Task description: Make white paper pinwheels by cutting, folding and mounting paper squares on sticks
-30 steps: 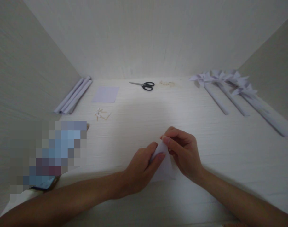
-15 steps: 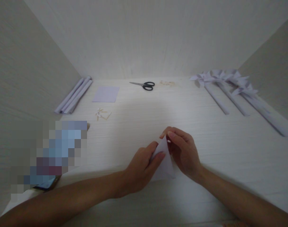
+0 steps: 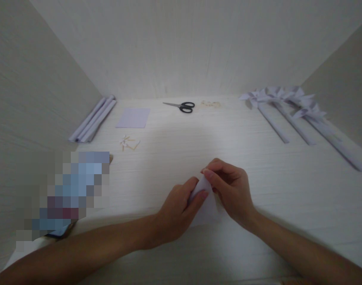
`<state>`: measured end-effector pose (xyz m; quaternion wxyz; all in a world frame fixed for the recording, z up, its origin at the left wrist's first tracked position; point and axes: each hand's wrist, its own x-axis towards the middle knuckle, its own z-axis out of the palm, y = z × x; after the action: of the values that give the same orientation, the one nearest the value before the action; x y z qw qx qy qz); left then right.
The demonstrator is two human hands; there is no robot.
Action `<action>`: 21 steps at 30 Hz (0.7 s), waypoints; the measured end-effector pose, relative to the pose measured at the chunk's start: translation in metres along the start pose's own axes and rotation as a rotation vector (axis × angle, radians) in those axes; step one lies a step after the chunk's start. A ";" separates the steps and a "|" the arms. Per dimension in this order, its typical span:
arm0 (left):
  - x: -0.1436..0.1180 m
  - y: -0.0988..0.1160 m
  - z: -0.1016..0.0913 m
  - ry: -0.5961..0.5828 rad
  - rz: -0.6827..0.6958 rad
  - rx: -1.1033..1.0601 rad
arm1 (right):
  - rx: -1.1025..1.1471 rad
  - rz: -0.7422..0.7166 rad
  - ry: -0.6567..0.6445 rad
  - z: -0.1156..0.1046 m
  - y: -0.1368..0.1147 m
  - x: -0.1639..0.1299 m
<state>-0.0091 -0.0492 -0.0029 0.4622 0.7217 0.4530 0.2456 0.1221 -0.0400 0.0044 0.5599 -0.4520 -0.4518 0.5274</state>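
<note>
Shifted slightly since half a second ago: right hand [image 3: 233,190] fingertips now folded down over the apex of the white folded paper [image 3: 207,206], covering the point that stood clear before; left hand [image 3: 176,211] unchanged, pinching the paper's left edge. Low centre of the frame, flat on the white table [image 3: 181,154]. Open surface all round; scissors [image 3: 181,106], paper rolls [image 3: 93,120], pinwheels [image 3: 288,107] well apart along the far edge.
</note>
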 end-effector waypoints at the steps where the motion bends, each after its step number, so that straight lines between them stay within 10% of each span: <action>1: 0.000 0.000 0.000 0.008 0.002 0.012 | -0.020 -0.022 0.002 0.000 0.000 0.000; 21: -0.001 0.000 0.003 0.030 -0.012 0.087 | -0.010 -0.007 0.050 0.003 -0.002 -0.002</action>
<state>-0.0075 -0.0517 -0.0039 0.4249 0.7345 0.4746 0.2338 0.1193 -0.0417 0.0064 0.5705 -0.4664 -0.4417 0.5118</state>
